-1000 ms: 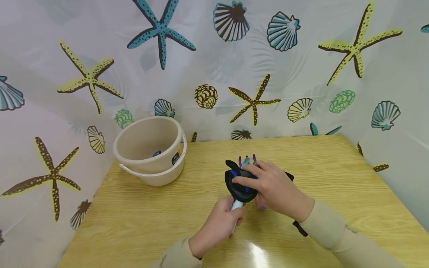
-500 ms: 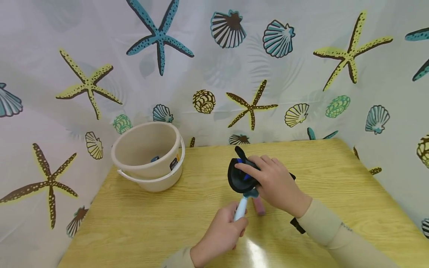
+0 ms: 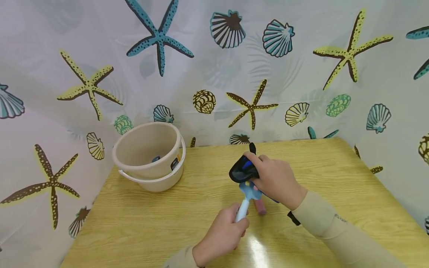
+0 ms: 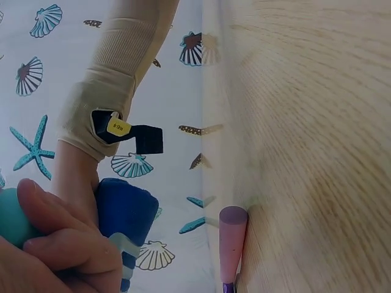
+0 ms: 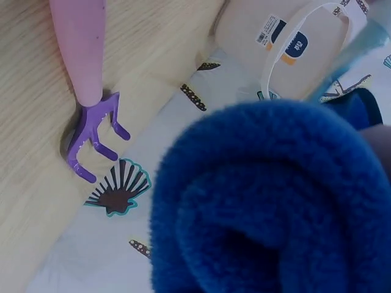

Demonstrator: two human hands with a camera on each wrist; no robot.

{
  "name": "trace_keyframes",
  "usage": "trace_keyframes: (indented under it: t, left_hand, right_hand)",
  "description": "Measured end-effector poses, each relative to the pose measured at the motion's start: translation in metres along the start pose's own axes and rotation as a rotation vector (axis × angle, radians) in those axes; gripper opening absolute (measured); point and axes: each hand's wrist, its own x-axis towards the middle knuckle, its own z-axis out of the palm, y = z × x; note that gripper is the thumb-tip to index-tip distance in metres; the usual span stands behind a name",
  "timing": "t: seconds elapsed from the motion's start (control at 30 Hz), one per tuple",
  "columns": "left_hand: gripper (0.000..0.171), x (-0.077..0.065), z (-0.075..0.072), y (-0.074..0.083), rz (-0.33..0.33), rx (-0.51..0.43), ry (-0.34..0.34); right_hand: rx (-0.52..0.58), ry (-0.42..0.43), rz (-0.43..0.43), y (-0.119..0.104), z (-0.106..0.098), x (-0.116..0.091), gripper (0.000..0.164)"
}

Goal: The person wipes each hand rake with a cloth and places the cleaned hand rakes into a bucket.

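Observation:
My left hand (image 3: 222, 232) grips the pale blue handle of a small garden tool (image 3: 243, 210) with a flared blue head. My right hand (image 3: 276, 180) holds a blue plush cloth (image 5: 244, 146), rolled over and black on its outer side, at the upper end of that tool. The tool's tip is hidden behind the cloth and fingers. In the left wrist view the same cloth (image 4: 125, 210) hangs from the right hand, beside the left fingers (image 4: 79, 250). Below both hands a hand rake (image 5: 79, 55) lies on the table, with a pink handle and purple tines.
A cream bucket (image 3: 142, 143) with a white handle stands at the back left, and a small dark blue thing (image 3: 156, 159) shows inside it. Behind and beside the wooden table (image 3: 144, 219) hangs a curtain (image 3: 207, 56) printed with starfish and shells.
The cloth and my right hand have turned and shifted toward the tool's tip, so its blue head now shows. My left hand has lowered slightly, holding the handle. The view tilted up a little.

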Motion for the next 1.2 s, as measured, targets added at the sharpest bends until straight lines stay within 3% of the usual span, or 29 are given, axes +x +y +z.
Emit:
trace_keyframes:
  t: [0.2,0.5,0.63,0.83,0.93,1.07,1.2]
  left_hand:
    - [0.006,0.003,-0.001,0.001,0.029,-0.058,0.038]
    - [0.012,0.005,-0.001,0.006,-0.037,-0.183,0.042]
    - [0.016,0.004,-0.001,0.009,-0.031,-0.240,0.045]
    - [0.018,0.005,-0.003,0.010,-0.037,-0.263,0.078]
    - [0.018,0.005,-0.005,0.011,-0.041,-0.257,0.078]
    - [0.020,0.006,-0.007,0.011,-0.028,-0.244,0.077]
    - [0.024,0.009,-0.009,0.012,-0.015,-0.216,0.105]
  right_hand:
    - [-0.001,0.132,0.024,-0.001,0.003,0.001,0.069]
    - [0.094,0.296,0.115,0.006,-0.004,0.001,0.055]
    - [0.109,0.344,0.114,0.010,-0.009,0.002,0.053]
    - [-0.033,0.228,-0.046,0.002,-0.011,-0.006,0.062]
    - [-0.030,0.155,-0.057,-0.003,-0.013,-0.011,0.061]
    - [0.092,0.059,0.008,-0.008,-0.016,-0.015,0.056]
    - [0.297,-0.024,0.041,-0.015,-0.021,-0.017,0.047]
